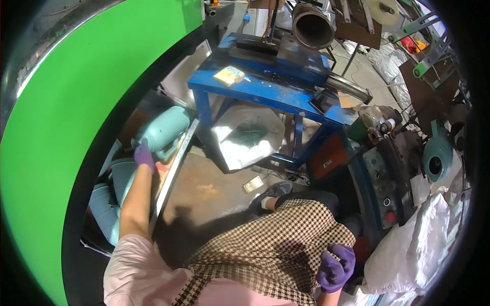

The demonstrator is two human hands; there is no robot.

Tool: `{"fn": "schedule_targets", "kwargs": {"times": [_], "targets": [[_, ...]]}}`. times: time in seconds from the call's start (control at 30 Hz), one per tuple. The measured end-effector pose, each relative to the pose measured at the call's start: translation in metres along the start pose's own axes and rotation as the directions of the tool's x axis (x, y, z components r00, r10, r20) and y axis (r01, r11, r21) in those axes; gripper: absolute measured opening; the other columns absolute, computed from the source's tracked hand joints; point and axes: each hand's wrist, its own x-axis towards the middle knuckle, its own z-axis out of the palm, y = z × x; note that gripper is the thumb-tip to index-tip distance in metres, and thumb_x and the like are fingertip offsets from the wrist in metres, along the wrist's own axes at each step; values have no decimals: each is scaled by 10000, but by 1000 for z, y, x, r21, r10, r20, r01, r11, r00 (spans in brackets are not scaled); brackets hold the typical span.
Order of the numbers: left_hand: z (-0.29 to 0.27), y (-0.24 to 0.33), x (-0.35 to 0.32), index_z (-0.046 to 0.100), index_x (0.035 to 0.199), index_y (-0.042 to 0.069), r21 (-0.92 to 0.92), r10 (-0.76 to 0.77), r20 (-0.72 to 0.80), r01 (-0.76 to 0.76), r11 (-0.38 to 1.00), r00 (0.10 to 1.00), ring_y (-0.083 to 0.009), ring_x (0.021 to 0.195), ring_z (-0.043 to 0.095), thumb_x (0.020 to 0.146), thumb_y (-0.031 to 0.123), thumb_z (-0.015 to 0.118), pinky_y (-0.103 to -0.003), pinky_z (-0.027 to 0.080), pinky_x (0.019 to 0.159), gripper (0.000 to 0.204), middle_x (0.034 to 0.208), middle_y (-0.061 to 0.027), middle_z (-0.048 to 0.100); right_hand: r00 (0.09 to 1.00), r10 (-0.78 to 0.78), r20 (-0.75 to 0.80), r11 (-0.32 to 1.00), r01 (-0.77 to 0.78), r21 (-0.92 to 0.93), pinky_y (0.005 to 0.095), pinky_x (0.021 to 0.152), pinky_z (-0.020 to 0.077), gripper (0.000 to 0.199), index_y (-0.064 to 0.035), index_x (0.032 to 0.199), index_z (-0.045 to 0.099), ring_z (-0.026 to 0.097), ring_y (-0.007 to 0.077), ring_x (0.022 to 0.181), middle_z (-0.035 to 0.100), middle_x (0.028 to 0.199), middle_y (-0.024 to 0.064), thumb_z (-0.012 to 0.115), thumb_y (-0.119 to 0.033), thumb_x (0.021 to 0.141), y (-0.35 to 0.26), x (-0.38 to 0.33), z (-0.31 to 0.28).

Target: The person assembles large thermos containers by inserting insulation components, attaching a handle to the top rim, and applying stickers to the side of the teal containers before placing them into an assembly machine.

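Observation:
My left hand, in a purple glove, reaches into the space behind the green panel and grips the near end of a teal plastic jug. The jug lies on its side, with its loop handle toward the metal rail. More teal plastic jugs are piled below and left of that hand, partly hidden by my forearm. My right hand, also gloved in purple, is curled closed beside my checked apron; no object shows in it.
A big green machine panel curves along the left. Ahead stands a blue metal table, with a white sack beneath. On the right are a control box with buttons, another teal jug and a white bag. A metal rail edges the opening.

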Motion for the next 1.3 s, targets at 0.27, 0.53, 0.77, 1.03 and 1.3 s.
{"fn": "schedule_targets", "kwargs": {"times": [0.27, 0.53, 0.77, 1.03, 1.3], "targets": [[-23, 134, -211, 563, 947, 46, -165, 692, 713, -986, 8, -114, -423, 1277, 500, 734, 109, 733, -463, 425, 1043, 280, 1428, -250, 474, 989, 147, 26, 901, -145, 410, 324, 670, 514, 179, -16, 964, 722, 639, 199, 724, 654, 789, 76, 621, -51, 821, -27, 44, 35], [47, 127, -393, 553, 1292, 45, -591, 413, 801, -678, 437, -432, -418, 1351, 477, 711, 221, 832, -532, 338, 1167, 668, 1379, -211, 550, 849, 348, 398, 593, -528, 608, 233, 740, 548, 354, 50, 1297, 601, 690, 102, 837, 736, 1025, 148, 583, -37, 955, -54, 95, 66], [95, 97, -418, 575, 1293, 43, -446, 582, 787, -840, 309, -204, -364, 1262, 550, 638, 315, 864, -484, 378, 1119, 766, 1296, -166, 614, 965, 165, 203, 925, -223, 309, 368, 603, 517, 323, -71, 1173, 616, 638, 250, 657, 659, 927, 123, 607, -243, 899, -32, 72, 57], [95, 85, -458, 711, 1070, 39, -545, 698, 621, -836, 57, -357, -337, 1181, 623, 737, 325, 771, -496, 422, 1077, 442, 1188, -130, 682, 910, 210, 358, 978, -192, -85, 315, 552, 510, 539, -115, 1202, 587, 680, 230, 739, 625, 1154, 82, 795, -236, 720, -38, 30, 78], [100, 85, -466, 702, 1034, 47, -552, 538, 627, -809, -204, -563, -332, 1147, 643, 808, 338, 683, -528, 448, 1038, 369, 1143, -127, 703, 863, 140, 486, 884, -330, 331, 461, 845, 540, 517, -89, 1359, 527, 655, 367, 1033, 608, 1291, 185, 637, -333, 916, -15, 4, 72]]}}
